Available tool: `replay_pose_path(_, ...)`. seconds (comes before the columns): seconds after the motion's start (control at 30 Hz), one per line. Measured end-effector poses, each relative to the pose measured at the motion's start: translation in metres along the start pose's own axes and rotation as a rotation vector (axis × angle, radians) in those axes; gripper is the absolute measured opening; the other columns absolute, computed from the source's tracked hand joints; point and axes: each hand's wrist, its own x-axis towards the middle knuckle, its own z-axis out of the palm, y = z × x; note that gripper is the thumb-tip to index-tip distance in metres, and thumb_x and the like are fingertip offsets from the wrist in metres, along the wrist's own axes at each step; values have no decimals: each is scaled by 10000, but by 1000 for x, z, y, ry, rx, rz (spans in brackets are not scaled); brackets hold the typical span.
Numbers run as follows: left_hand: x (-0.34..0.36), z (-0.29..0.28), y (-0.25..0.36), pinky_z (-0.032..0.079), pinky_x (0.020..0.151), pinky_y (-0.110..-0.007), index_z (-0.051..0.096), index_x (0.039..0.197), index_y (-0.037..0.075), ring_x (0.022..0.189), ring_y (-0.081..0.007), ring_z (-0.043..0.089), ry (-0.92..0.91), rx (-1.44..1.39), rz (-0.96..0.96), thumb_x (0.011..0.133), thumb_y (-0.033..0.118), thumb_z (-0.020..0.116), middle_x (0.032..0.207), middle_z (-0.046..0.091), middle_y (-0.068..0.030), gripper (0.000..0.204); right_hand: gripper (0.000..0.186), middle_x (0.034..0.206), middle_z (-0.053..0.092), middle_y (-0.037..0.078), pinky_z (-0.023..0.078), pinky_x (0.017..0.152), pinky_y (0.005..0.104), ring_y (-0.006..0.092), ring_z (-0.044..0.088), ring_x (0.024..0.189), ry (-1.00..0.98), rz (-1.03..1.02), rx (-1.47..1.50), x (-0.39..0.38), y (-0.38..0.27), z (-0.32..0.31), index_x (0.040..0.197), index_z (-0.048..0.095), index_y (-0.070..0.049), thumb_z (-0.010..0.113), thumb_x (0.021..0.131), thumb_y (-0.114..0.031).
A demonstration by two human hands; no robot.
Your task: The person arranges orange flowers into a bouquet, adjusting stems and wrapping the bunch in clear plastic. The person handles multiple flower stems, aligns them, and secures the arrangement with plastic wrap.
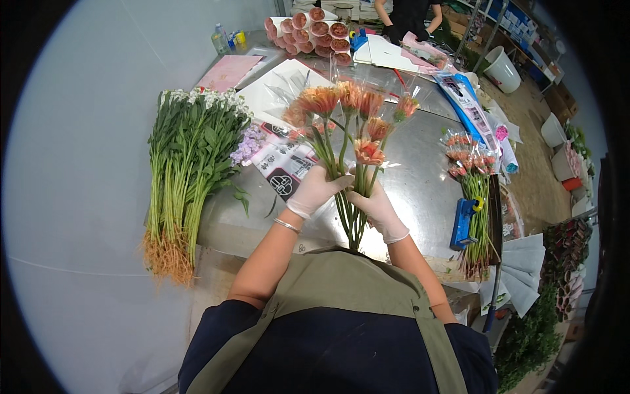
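Note:
A loose bunch of orange-peach gerberas [369,152] is held upright before my apron, some heads in clear plastic sleeves. My left hand [316,193], in a thin white glove, is closed round the stems from the left. From the right, my right hand [378,207], gloved alike, grips stems a little lower, fingers curled round them. The green stem ends hang below both hands over the metal table [420,164]. Part of the fingers is hidden behind the stems.
At left lies a big bundle of white-flowered stems [190,151] with roots on. More sleeved gerberas [471,164] lie at right, a blue tape dispenser [463,223] on their stems. Wrapped bundles [308,33] are stacked at the back. Across the table stands another person [410,16].

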Motion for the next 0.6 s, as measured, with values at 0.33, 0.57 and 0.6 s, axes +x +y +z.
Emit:
replay_pose_path(0.33, 0, 9, 1, 494, 783, -330, 590, 1018, -5, 834, -172, 618, 56, 116, 41, 836, 180, 735, 912, 661, -77, 297, 314, 951, 619, 6, 480, 751, 252, 84, 568, 835, 35, 49, -218, 6, 19, -4, 1123, 577, -16, 668, 824, -40)
replay_pose_path(0.57, 5, 3, -12, 438, 965, -291, 448, 1311, -7, 1125, -155, 537, -147, -81, -14, 887, 116, 658, 1210, 542, -76, 489, 358, 1049, 626, 21, 477, 841, 271, 105, 585, 955, 43, 85, -81, 12, 30, -23, 1186, 566, -26, 641, 837, -54)
replay_pose_path(0.6, 6, 10, 0, 422, 998, -302, 389, 1365, -15, 1167, -169, 517, -212, -51, 17, 871, 139, 680, 1260, 513, -86, 593, 445, 1102, 623, 51, 475, 884, 298, 147, 585, 1020, 34, -25, -65, 15, 44, -26, 1264, 530, -21, 634, 832, -49)
